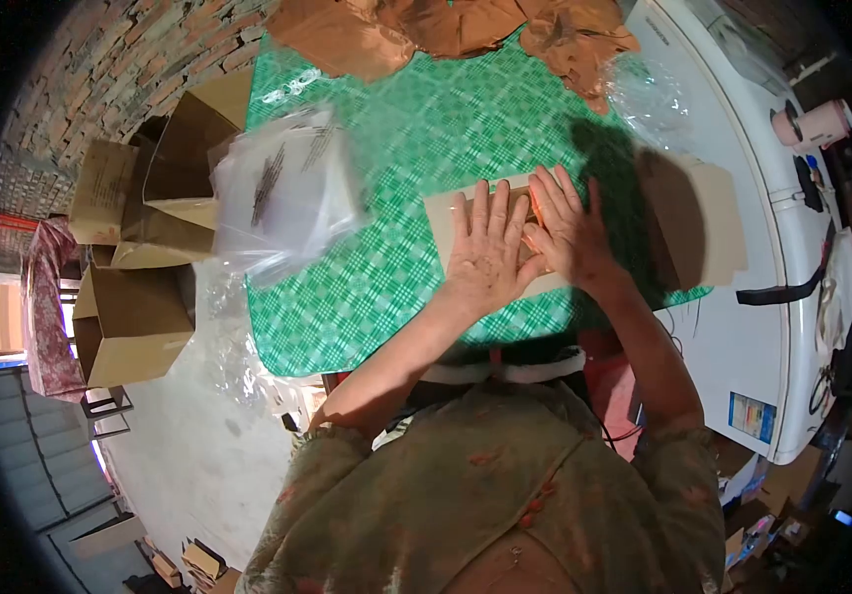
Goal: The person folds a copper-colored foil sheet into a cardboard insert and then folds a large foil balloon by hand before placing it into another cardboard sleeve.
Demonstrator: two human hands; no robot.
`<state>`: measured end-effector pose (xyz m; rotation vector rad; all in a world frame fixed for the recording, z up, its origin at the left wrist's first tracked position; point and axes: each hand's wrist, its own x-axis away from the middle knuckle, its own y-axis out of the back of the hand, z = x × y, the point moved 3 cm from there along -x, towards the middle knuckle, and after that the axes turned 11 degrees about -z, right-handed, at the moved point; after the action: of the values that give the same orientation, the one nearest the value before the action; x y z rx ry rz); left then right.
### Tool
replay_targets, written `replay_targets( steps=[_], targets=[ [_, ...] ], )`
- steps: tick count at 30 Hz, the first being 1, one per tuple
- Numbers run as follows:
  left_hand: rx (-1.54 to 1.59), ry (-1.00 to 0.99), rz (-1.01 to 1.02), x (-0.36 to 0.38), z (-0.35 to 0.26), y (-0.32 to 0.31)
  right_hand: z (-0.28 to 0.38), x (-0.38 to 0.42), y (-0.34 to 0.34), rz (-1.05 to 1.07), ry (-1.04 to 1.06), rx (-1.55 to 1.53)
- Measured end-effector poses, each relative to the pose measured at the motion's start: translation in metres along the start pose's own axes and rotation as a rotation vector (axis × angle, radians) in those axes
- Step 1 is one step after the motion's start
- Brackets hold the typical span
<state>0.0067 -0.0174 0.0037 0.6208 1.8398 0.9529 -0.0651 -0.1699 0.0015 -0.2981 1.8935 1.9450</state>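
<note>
Table [396, 129] (plaid) beneath cardboard [440, 223], plastic bags [297, 193]

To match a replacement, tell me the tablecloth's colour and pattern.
The tablecloth is green with a white checked pattern, best seen in the head view.

Left of the grip stand open brown cardboard boxes [141, 348] and, farther off, a rough reddish brick wall [164, 69]; right of it, a smooth white appliance [721, 361].

My fingers [480, 208] hide much of the card [439, 213] and partly an orange thing [536, 208] I cannot identify. The top edge cuts off the brown film [362, 45]; print [268, 186] on the bags [319, 203] is too small to read.
</note>
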Motion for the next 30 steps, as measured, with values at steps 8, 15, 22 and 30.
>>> replay_targets(
  steps=[8, 15, 22, 30],
  targets=[
    [0.004, 0.007, 0.059, 0.045, -0.028, 0.020, 0.030, 0.048, 0.023, -0.015, 0.063, 0.020],
    [-0.117, -0.021, 0.144, 0.046, -0.028, 0.016, 0.068, 0.008, 0.048, -0.155, 0.089, -0.338],
    [0.080, -0.013, 0.035, 0.051, -0.021, 0.015, 0.058, 0.014, 0.019, -0.120, -0.093, -0.662],
    [1.231, 0.715, -0.100, 0.034, 0.017, 0.048, 0.055, 0.013, 0.021, -0.104, -0.151, -0.728]
  ],
)
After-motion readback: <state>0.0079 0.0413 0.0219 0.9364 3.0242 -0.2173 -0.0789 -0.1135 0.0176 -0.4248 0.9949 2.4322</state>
